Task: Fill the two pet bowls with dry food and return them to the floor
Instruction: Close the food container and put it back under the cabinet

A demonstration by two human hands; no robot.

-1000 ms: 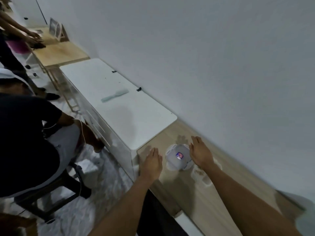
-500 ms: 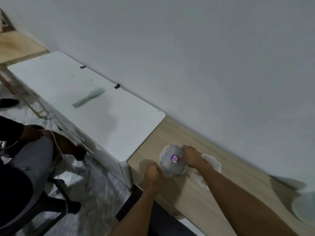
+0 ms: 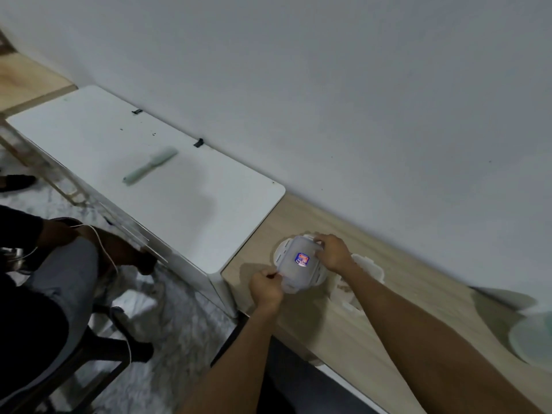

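A translucent plastic food container [image 3: 298, 261] with a blue and red sticker on its lid sits on the wooden counter [image 3: 352, 321], over a white round bowl [image 3: 279, 249]. My left hand [image 3: 266, 286] pinches the lid's near left edge. My right hand [image 3: 333, 253] grips the lid's far right edge. A second white bowl [image 3: 369, 265] lies behind my right forearm, mostly hidden, with brown bits visible inside. A pale green bowl [image 3: 534, 339] sits at the far right edge of the counter.
A white cabinet [image 3: 149, 180] adjoins the counter on the left, with a pale green brush [image 3: 150, 168] on top. A seated person [image 3: 44, 279] is on a stool at the left, over a marble floor. The wall runs close behind the counter.
Both hands went from lying flat beside the container to gripping its lid at opposite edges. The view has swung right, and the container looks slightly lifted or tilted.
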